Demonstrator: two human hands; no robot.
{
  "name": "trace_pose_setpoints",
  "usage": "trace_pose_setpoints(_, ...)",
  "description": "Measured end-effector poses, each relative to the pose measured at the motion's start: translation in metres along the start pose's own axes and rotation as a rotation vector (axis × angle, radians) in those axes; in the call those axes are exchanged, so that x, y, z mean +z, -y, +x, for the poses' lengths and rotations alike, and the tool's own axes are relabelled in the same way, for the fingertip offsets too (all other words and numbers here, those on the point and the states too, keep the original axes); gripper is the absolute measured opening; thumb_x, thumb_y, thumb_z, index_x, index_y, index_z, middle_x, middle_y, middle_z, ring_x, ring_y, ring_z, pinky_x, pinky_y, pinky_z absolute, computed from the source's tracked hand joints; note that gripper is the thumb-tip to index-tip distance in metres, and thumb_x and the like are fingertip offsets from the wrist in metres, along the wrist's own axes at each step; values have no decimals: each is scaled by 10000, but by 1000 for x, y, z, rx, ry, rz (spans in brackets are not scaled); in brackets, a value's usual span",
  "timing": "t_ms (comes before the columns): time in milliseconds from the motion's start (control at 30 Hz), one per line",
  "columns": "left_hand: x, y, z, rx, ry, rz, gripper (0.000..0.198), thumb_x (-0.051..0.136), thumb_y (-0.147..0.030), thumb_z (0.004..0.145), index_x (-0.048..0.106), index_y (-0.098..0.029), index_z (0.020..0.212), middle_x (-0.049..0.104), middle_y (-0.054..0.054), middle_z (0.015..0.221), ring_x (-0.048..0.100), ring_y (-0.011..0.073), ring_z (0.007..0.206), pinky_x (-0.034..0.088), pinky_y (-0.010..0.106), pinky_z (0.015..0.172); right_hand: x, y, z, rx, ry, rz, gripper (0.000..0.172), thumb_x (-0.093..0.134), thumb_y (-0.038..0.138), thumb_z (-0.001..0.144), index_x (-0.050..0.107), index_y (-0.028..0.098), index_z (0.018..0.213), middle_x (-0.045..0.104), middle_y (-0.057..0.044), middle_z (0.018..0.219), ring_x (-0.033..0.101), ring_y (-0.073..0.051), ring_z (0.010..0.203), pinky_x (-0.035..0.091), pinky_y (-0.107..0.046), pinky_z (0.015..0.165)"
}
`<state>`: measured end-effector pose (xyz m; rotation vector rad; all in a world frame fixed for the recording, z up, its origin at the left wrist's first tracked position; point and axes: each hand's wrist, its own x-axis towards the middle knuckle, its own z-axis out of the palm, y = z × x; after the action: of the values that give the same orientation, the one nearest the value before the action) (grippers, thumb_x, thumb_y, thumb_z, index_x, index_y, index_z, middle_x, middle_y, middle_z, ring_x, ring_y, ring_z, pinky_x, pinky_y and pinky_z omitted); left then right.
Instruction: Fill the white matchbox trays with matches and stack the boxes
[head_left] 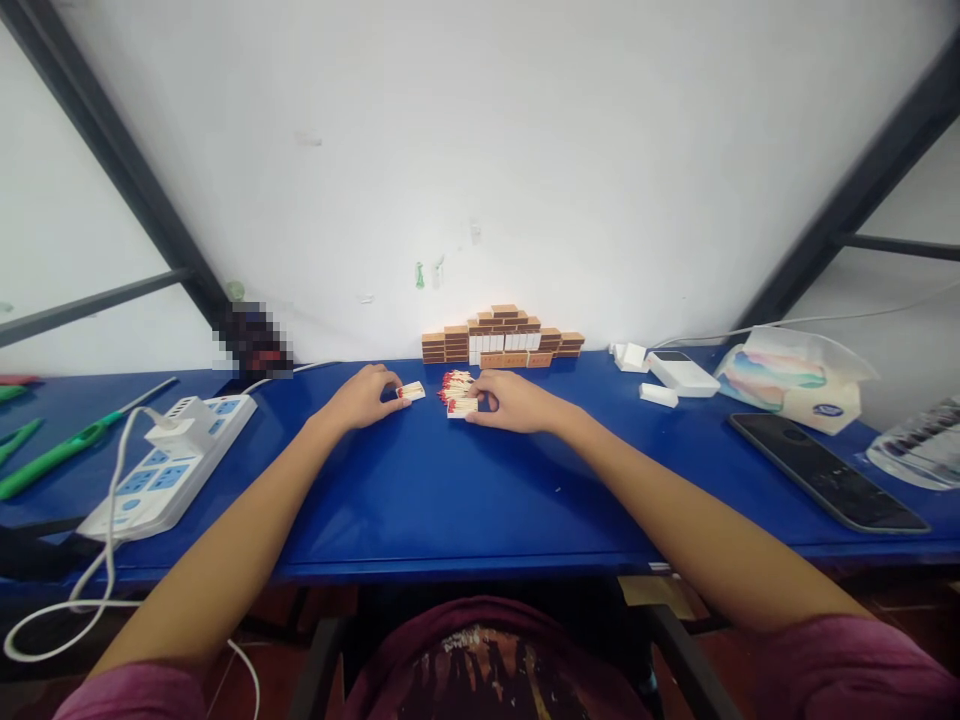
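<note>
On the blue table (450,500), my left hand (365,397) is curled around a small white matchbox tray (412,392) filled with red-tipped matches. My right hand (514,400) pinches another tray of matches (463,406) just in front of a loose heap of red-tipped matches (455,383). Behind both hands, a stack of brown and white matchboxes (502,336) stands against the white wall.
A white and blue power strip (169,460) with a plugged charger and cable lies at left, beside green-handled tools (52,455). To the right are white boxes (679,372), a tissue pack (795,385), a black phone (825,470) and a clear bag (926,440).
</note>
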<state>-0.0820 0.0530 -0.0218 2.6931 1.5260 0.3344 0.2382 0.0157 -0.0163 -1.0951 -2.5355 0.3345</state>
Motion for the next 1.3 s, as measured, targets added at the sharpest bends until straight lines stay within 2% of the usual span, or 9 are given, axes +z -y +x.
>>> trace_pose_setpoints(300,2,-4,0,19,-30,-99,450,663,-584,895,725,-172,1063,741,121,1085,666,275,986,510,389,876,-4,3,0,-11,8,-15,279,757,403,880,701,140,954,684,-76,907,589,-183,770,385,-278,682)
trace_pose_setpoints(400,-3,-6,10,3,-125,-160,551,661,-639,881,699,-170,1166,733,131,1163,685,279,1030,535,399,919,-11,2,-2,19,12,33,282,755,414,869,716,147,950,695,-76,909,605,-188,767,397,-283,681)
trace_pose_setpoints(467,-12,-14,25,31,-203,-135,524,648,-625,894,696,-175,1158,731,128,1155,683,284,1054,535,414,952,-18,0,-8,30,29,63,287,751,427,865,721,153,944,703,-75,905,615,-193,765,408,-287,680)
trace_pose_setpoints(567,-28,-42,56,125,-282,-59,380,636,-507,931,700,-191,1132,736,102,1120,671,275,1044,524,424,952,-25,-8,-22,56,30,62,281,749,417,862,728,160,975,716,-74,907,627,-198,767,417,-293,681)
trace_pose_setpoints(667,-34,-87,95,256,-220,4,297,613,-431,957,718,-191,1097,741,89,1067,672,253,969,516,384,853,-27,-21,-39,84,11,40,278,754,413,865,733,164,985,718,-72,907,633,-200,777,421,-295,695)
trace_pose_setpoints(800,-24,-156,154,448,-177,173,303,588,-286,964,710,-180,1220,725,109,1210,648,263,1105,491,377,911,-22,-39,-50,109,-47,-3,265,764,399,878,721,149,957,694,-70,888,617,-190,785,417,-285,710)
trace_pose_setpoints(933,-3,-209,210,533,-166,455,289,572,-249,970,741,-84,1138,726,186,1184,582,331,1230,428,440,1021,-20,-47,-49,129,-57,-67,245,775,367,876,715,150,970,690,-85,954,607,-187,805,402,-279,702)
trace_pose_setpoints(1100,19,-240,263,416,-30,493,338,573,-302,988,739,-85,1186,726,202,1233,591,321,1236,420,403,1028,-19,-44,-49,143,-53,-138,284,764,401,892,705,149,1010,706,-115,1024,636,-221,870,414,-297,718)
trace_pose_setpoints(1300,39,-251,288,315,2,482,379,611,-370,975,735,-102,1213,731,212,1228,636,337,1180,437,421,1011,-23,-36,-51,159,-4,-175,299,745,391,908,701,133,1051,726,-146,1092,679,-251,909,463,-318,747)
